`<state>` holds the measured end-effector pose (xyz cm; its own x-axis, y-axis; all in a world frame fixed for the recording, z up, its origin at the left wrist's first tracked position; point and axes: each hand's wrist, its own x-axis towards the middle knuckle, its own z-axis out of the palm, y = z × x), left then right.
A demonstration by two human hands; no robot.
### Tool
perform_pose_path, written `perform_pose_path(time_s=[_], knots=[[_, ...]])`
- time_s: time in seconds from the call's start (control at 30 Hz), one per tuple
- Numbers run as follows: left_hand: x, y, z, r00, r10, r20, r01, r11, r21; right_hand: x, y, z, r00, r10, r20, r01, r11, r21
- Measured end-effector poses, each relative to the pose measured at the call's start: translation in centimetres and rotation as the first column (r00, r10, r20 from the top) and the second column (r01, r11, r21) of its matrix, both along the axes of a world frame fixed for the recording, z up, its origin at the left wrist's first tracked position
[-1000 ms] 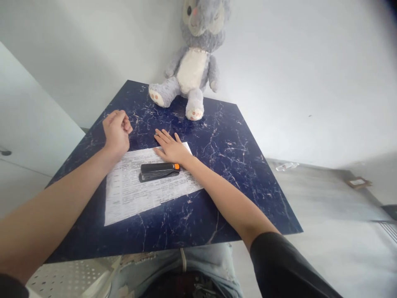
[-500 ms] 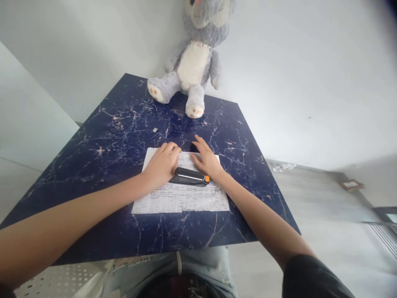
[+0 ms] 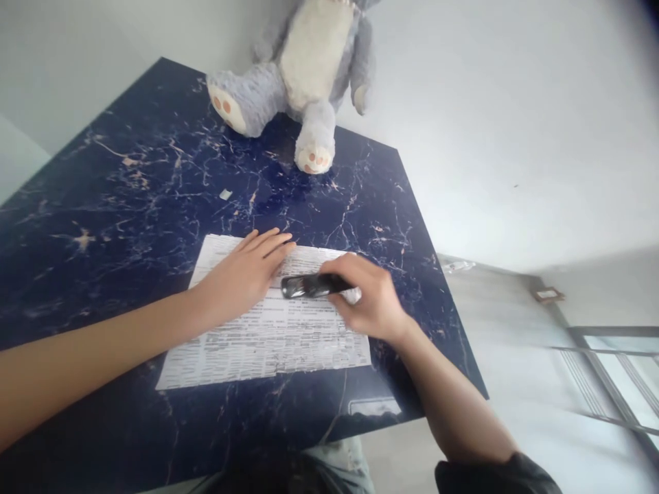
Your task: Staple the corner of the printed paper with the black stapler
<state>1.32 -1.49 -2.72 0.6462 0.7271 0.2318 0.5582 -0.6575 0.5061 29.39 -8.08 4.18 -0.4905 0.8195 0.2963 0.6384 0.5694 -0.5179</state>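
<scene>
Printed paper [image 3: 309, 343] lies on the dark blue marbled table [image 3: 169, 171] in front of me. My left hand [image 3: 247, 267] rests flat on the paper's left part, fingers stretched out toward its far edge. A black stapler [image 3: 303, 285] is gripped at its right end by my right hand [image 3: 368, 291], over the middle of the paper. Its free end points left, close to my left hand. Whether the stapler touches the paper I cannot tell.
A grey and cream plush toy [image 3: 316, 62] sits at the table's far edge against the wall. A small pale scrap [image 3: 225, 195] lies beyond the paper. To the right, on the floor, are a clear plastic wrapper [image 3: 458, 266] and a small brown item [image 3: 548, 295].
My right hand has gone from lying open on the paper to gripping the stapler, which is now turned. My left hand has flattened out. The view has shifted downward and closer.
</scene>
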Motion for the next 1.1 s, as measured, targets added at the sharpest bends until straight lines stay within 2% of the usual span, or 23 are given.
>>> perform_pose_path(time_s=[0.07, 0.13, 0.23, 0.37, 0.5, 0.6, 0.7, 0.77, 0.8, 0.9, 0.93, 1.03, 1.1], knots=[[0.2, -0.1, 0.3, 1.000, 0.016, 0.012, -0.017, 0.999, 0.044, 2.9, 1.4, 0.8, 0.977, -0.206, -0.051, 0.207, 0.978, 0.015], [0.3, -0.2, 0.7, 1.000, 0.019, -0.011, -0.018, 0.995, 0.098, 5.7, 3.0, 0.9, 0.921, -0.382, -0.074, 0.385, 0.923, 0.031], [0.2, -0.5, 1.3, 0.995, 0.061, -0.073, -0.047, 0.982, 0.182, 8.7, 5.2, 0.1, 0.883, -0.467, -0.049, 0.469, 0.883, 0.023], [-0.1, -0.7, 1.9, 0.985, 0.154, -0.084, -0.131, 0.965, 0.228, 9.9, 5.9, -0.4, 0.899, -0.437, 0.024, 0.438, 0.898, -0.040], [-0.4, -0.6, 2.0, 0.965, 0.256, -0.062, -0.236, 0.944, 0.230, 9.3, 4.8, 1.3, 0.958, -0.264, 0.111, 0.277, 0.952, -0.130], [-0.4, -0.6, 1.9, 0.963, 0.269, -0.031, -0.259, 0.948, 0.186, 8.2, 3.9, 2.3, 0.985, -0.125, 0.119, 0.151, 0.959, -0.239], [-0.2, -0.6, 1.7, 0.965, 0.251, 0.074, -0.260, 0.952, 0.162, 6.9, 3.3, 2.4, 0.992, -0.078, 0.102, 0.102, 0.962, -0.255], [-0.1, -0.6, 1.4, 0.974, 0.183, 0.137, -0.203, 0.967, 0.153, 6.1, 3.1, 2.2, 0.992, -0.087, 0.096, 0.108, 0.966, -0.235], [-0.1, -0.6, 1.2, 0.982, 0.119, 0.144, -0.139, 0.981, 0.137, 5.8, 3.0, 2.1, 0.991, -0.093, 0.095, 0.112, 0.968, -0.223], [0.0, -0.4, 0.5, 0.993, -0.103, 0.065, 0.101, 0.994, 0.036, 5.3, 2.8, 2.1, 0.991, -0.093, 0.094, 0.110, 0.974, -0.196], [0.0, -0.3, 0.4, 0.989, -0.145, 0.021, 0.145, 0.989, 0.000, 5.2, 2.8, 2.1, 0.992, -0.077, 0.096, 0.095, 0.975, -0.201], [-0.1, -0.3, 0.3, 0.982, -0.155, -0.110, 0.150, 0.987, -0.052, 5.2, 2.8, 2.3, 0.999, -0.013, 0.040, 0.021, 0.980, -0.200], [-0.2, -0.4, 0.5, 0.972, -0.152, -0.181, 0.144, 0.988, -0.055, 5.1, 2.7, 2.2, 0.994, -0.072, -0.083, 0.065, 0.995, -0.078]])
